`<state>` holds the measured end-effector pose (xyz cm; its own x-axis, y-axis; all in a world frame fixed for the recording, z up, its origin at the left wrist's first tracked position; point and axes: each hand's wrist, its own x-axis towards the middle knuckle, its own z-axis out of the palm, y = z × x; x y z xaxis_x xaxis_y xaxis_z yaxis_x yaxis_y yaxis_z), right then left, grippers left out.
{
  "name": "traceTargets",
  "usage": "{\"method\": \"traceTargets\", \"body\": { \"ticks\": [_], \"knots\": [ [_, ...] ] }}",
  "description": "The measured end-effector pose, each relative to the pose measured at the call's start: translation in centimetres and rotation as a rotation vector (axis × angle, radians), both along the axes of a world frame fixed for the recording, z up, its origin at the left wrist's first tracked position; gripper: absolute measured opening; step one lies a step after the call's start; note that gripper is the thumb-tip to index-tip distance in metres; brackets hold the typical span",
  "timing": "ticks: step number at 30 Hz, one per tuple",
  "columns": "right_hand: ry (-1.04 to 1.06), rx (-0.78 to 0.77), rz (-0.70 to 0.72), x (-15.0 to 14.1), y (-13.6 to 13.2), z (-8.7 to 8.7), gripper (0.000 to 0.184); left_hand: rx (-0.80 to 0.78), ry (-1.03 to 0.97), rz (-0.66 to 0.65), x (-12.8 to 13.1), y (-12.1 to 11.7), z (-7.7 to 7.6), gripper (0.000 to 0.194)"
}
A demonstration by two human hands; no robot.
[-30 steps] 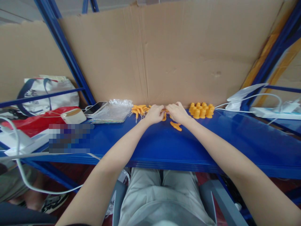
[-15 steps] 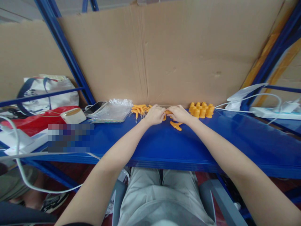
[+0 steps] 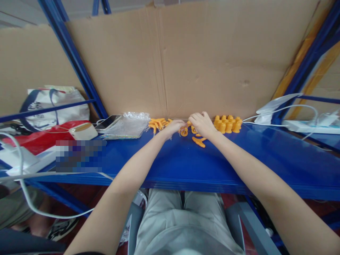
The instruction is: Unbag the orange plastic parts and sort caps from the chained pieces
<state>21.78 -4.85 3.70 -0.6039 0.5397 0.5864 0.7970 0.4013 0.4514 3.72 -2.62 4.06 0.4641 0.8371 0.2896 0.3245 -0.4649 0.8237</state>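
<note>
At the back of the blue shelf, my left hand [image 3: 174,129] has its fingers drawn together beside a round orange plastic piece [image 3: 183,132]. A thin bit of chain shows under that hand, and what its fingertips hold is hidden. My right hand [image 3: 202,124] is closed with its fingertips on an orange plastic piece [image 3: 189,123], mostly covered by the fingers. More orange parts lie under the right palm. A branched orange piece [image 3: 199,142] rests just in front of it. Left of my hands is a pile of orange pieces with small metal chains [image 3: 157,124].
Several orange flared cylinders [image 3: 227,124] stand grouped to the right. Leftward lie a clear plastic bag [image 3: 129,125], a phone [image 3: 108,122], a red bag [image 3: 45,134] and a power strip with white cables. A cardboard wall [image 3: 202,63] closes the back. Another person's leg shows lower left.
My hands have moved slightly apart, the left one tilting lower and the right one lifting. The round orange piece between them now shows more fully.
</note>
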Motion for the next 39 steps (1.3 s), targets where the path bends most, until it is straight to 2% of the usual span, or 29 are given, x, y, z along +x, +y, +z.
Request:
{"method": "traceTargets", "body": {
  "ticks": [2,5,9,13,20,25,31,39],
  "knots": [
    [0.012,0.041,0.033,0.1,0.1,0.0,0.031,-0.178,-0.145,-0.136,-0.2,-0.1,0.3,0.031],
    [0.039,0.092,0.083,0.3,0.3,0.1,0.03,-0.406,-0.294,-0.234,-0.5,-0.3,0.8,0.024],
    [0.082,0.09,0.116,0.9,0.6,0.2,0.03,-0.556,-0.35,-0.306,-0.7,-0.4,1.1,0.016],
    [0.098,0.041,0.149,1.6,0.6,0.1,0.024,-0.531,-0.328,-0.318,-0.8,-0.3,0.8,0.014],
    [0.034,0.058,0.144,1.4,0.2,0.4,0.031,-0.473,-0.352,-0.223,-1.0,-0.1,0.6,0.017],
    [0.05,0.093,0.108,1.1,0.1,0.7,0.029,-0.485,-0.345,-0.265,-1.0,0.2,0.6,0.016],
    [0.131,0.15,0.093,1.4,0.5,0.7,0.032,-0.53,-0.439,-0.312,-0.7,-0.2,0.9,0.012],
    [0.123,0.065,0.095,1.7,0.5,0.3,0.028,-0.555,-0.447,-0.31,-0.8,-0.5,0.9,0.016]
  ]
}}
